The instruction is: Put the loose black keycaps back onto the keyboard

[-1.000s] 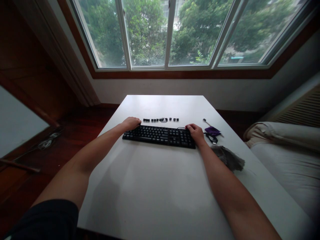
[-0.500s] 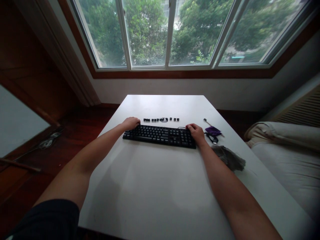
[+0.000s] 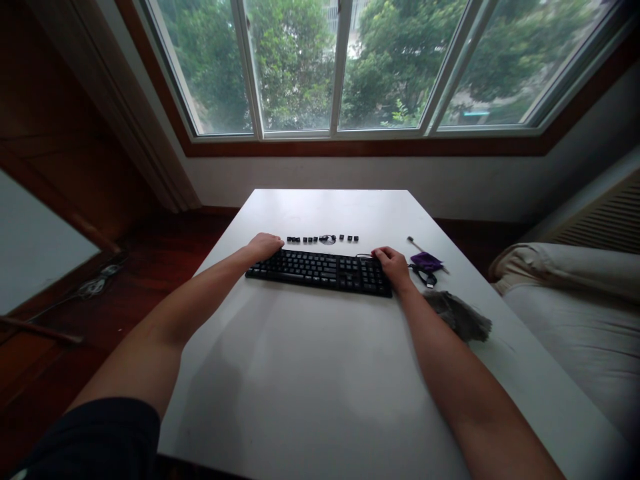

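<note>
A black computer keyboard (image 3: pixel 320 270) lies on the white table (image 3: pixel 310 373), set at a slight slant. At its back left corner is my left hand (image 3: pixel 266 247), with the fingers closed over the far edge. My right hand (image 3: pixel 393 265) grips the back right corner, thumb and fingers together. Behind the keyboard, several loose black keycaps (image 3: pixel 310 239) stand in a row, with a small coil of dark cable (image 3: pixel 328 238) among them.
Right of my right hand lie a dark USB cable (image 3: pixel 425 277), a purple cloth (image 3: pixel 427 261), a thin stick with a dark tip (image 3: pixel 414 243) and a grey-green rag (image 3: pixel 459 316). A pale sofa (image 3: pixel 565 320) stands beside the table; a window is beyond.
My left hand has slid slightly to the right along the keyboard's back edge. The keyboard and my right hand look unmoved.
</note>
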